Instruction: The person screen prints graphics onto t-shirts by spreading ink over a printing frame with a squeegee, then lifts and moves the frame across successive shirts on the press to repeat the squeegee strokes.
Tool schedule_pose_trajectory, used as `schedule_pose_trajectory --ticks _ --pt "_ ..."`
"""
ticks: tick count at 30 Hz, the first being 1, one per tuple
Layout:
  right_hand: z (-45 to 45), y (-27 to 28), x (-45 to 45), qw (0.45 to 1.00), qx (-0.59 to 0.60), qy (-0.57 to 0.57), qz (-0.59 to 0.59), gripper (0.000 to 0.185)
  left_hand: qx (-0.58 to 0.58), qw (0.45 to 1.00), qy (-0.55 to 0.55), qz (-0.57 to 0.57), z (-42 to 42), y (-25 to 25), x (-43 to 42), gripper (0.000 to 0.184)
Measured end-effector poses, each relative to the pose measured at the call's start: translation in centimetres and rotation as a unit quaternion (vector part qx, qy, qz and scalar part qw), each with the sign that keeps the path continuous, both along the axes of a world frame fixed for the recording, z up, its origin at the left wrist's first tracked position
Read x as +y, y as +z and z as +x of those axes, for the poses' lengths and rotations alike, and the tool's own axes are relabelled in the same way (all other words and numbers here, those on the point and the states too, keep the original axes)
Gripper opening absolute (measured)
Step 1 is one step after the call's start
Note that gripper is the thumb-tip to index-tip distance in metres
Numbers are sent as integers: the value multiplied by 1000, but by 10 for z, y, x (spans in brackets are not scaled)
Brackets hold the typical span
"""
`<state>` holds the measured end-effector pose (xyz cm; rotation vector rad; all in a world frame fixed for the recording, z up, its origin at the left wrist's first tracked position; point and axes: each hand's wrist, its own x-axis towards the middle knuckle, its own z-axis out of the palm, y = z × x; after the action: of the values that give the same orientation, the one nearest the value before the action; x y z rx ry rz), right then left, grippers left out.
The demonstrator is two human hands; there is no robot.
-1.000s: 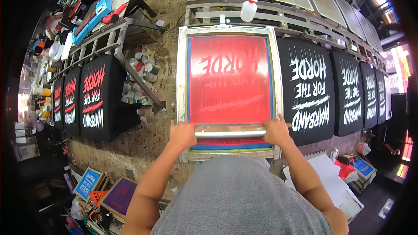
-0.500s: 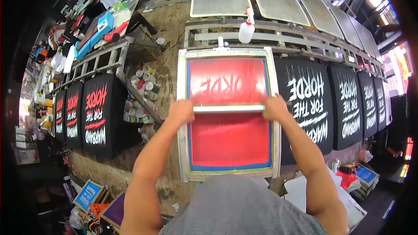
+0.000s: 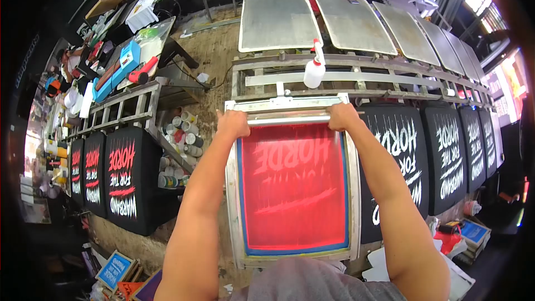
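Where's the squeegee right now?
Near the head view's centre, the squeegee spans the far end of the screen frame, held at its ends by left hand and right hand.

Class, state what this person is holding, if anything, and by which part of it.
A squeegee, gripped by its two ends: the left hand on one, the right hand on the other.

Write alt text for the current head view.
A person's left hand and right hand grip a squeegee at the far end of a red-inked printing screen. Red-and-white printed black fabrics hang left, white-printed black fabrics right; a red-topped white spray bottle stands beyond.
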<state>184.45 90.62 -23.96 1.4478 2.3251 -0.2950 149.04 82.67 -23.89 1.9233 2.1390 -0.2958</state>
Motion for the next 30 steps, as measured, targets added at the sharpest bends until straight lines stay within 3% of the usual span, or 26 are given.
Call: schedule_pose_trajectory --ticks 9,15,25,30 --pt "24 2 -99 998 22 -12 -57 55 -1 997 -39 -74 17 9 -104 39" --pt "40 5 -179 997 7 -9 -79 51 -12 995 -59 -73 28 -1 -182 35" --pt "79 -7 -333 993 94 -26 -62 35 -69 992 -19 -105 61 9 -330 31" --pt "93 -5 -401 991 86 -34 -98 35 -78 987 -33 -133 74 8 -399 34"
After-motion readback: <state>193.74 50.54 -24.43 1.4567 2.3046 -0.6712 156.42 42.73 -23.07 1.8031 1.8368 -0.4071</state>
